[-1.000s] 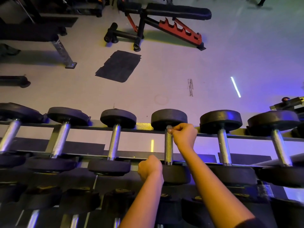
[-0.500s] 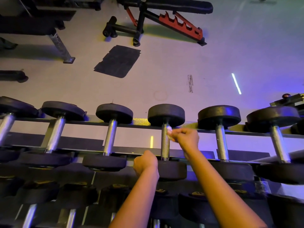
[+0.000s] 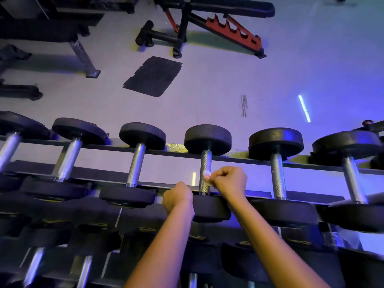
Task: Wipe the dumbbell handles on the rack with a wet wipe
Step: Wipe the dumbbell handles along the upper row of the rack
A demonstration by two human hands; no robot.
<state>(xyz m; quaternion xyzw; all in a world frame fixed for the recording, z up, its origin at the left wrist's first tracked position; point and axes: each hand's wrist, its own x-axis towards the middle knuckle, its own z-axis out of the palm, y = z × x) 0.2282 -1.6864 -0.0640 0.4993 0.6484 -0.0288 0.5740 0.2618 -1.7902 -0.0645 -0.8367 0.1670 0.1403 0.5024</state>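
- left hand: sitting fist-curled at the near rail of the rack, against the left of the dumbbell's near head. Can't tell if it's gripping anything.
- dumbbell handle: lying across the rack just right of that hand, long axis running from near rail to far rail.
- wet wipe: pressing on the handle's right flank, toward its near end.
- right hand: pinching the wipe. It's the working hand, so the next stroke is probably heading along the axis toward the far head.

Black bench with red bracket, dark floor mat, grey floor, bright light streak
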